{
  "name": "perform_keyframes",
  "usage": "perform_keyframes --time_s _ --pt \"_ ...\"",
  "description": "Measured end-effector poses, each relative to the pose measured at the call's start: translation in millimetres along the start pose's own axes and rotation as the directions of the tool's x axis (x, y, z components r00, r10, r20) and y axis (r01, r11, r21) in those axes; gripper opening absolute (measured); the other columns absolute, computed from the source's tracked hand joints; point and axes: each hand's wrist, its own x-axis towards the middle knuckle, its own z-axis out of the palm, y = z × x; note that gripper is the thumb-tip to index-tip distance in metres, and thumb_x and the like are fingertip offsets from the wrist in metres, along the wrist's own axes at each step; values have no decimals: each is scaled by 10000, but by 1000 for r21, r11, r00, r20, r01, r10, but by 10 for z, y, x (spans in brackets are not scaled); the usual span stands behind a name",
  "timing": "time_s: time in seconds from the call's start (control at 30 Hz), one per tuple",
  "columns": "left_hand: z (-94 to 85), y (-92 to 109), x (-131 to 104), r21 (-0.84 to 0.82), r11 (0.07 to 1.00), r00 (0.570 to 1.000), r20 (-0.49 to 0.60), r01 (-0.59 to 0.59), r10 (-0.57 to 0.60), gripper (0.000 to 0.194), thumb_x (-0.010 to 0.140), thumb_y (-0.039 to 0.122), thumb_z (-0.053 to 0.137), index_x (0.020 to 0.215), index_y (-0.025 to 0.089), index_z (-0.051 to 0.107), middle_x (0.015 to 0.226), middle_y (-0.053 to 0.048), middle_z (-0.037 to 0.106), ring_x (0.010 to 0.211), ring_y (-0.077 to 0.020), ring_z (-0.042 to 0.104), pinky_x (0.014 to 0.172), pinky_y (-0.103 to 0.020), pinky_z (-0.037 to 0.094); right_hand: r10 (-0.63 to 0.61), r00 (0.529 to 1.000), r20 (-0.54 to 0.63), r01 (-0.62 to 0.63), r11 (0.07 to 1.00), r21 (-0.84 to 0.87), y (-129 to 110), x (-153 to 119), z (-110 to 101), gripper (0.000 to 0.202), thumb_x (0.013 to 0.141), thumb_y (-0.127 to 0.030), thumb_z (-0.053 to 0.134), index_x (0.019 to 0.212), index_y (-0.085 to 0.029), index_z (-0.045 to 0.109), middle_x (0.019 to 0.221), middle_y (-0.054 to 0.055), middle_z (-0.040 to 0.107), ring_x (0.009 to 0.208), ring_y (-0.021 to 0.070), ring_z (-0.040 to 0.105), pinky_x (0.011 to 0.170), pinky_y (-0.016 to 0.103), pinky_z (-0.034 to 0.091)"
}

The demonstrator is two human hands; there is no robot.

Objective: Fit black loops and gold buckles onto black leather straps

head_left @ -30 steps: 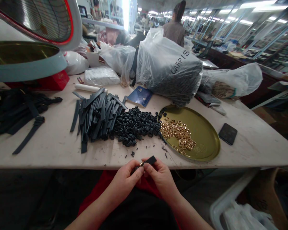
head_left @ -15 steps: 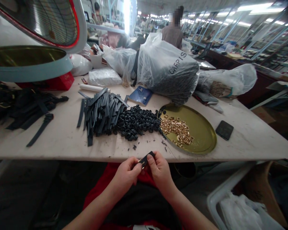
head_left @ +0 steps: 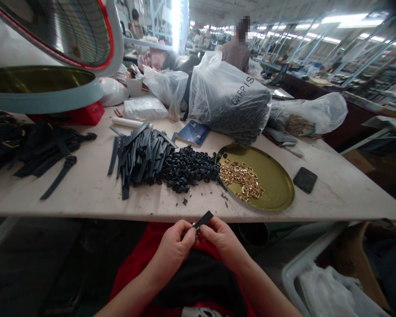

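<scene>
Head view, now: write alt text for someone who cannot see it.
The left hand and right hand hold a dark strap with a gold-coloured metal piece, in front of a pale table. On it lie piles of dark strips and small black loops, beside a gold tray of gold-coloured buckles.

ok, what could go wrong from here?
1. The black strap and gold buckle, held in the left fingers and right fingers, are at the table's front edge; a slip might drop them off it.
2. Black loops crowd the tray's left rim, beside the loose gold buckles; the two could get mixed.
</scene>
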Motion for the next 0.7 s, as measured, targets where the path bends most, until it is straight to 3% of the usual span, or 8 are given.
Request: perform_keyframes --time_s 0.07,0.13,0.27,0.43,0.5,0.6,0.7 --pt "9 -17 0 -2 1000 1000 -8 -3 3 266 725 409 514 620 166 490 478 82 398 430 -68 311 422 -190 236 -29 1000 -14 28 998 -58 20 -5 4 161 727 -291 600 816 -165 555 689 -21 580 617 113 544 611 244 440" --pt "17 -32 -1 -4 1000 1000 -18 -11 11 266 724 410 520 622 166 490 487 84 397 431 -65 309 422 -189 237 -162 986 -47 146 961 -235 37 -17 -2 97 734 -257 574 770 -174 538 664 -28 554 602 108 519 581 226 424" --pt "35 -85 5 28 999 999 -12 -40 41 247 749 396 507 654 168 505 502 83 403 441 -68 323 444 -190 272 -418 909 -2 338 737 -586 35 -55 -43 59 725 -148 534 699 -188 501 656 -29 502 603 105 471 553 209 385" --pt "37 -201 54 217 972 995 -21 -94 101 260 800 404 458 700 171 518 605 34 511 556 -113 447 529 -211 349 -542 826 156 468 504 -726 18 -39 -112 107 742 -131 515 656 -187 484 697 0 503 672 129 471 618 243 378" --pt "12 -212 89 294 949 993 2 -113 117 262 808 404 448 701 176 519 634 19 543 595 -133 485 562 -224 369 -491 860 136 430 557 -710 20 -1 -139 95 746 -150 523 666 -186 489 693 -4 500 661 126 467 605 241 374" --pt "-52 -191 181 377 917 991 74 -133 113 241 779 405 485 691 184 525 655 10 577 617 -154 517 587 -238 383 -303 953 22 257 765 -591 18 66 -163 57 738 -173 544 708 -185 496 643 -32 479 582 103 443 532 213 356" --pt "-104 -190 323 416 901 992 78 -120 97 251 727 419 533 634 189 496 590 20 552 567 -154 507 545 -236 375 -229 973 -19 188 841 -507 1 99 -166 52 732 -184 559 733 -181 508 636 -42 478 580 97 447 535 203 362"
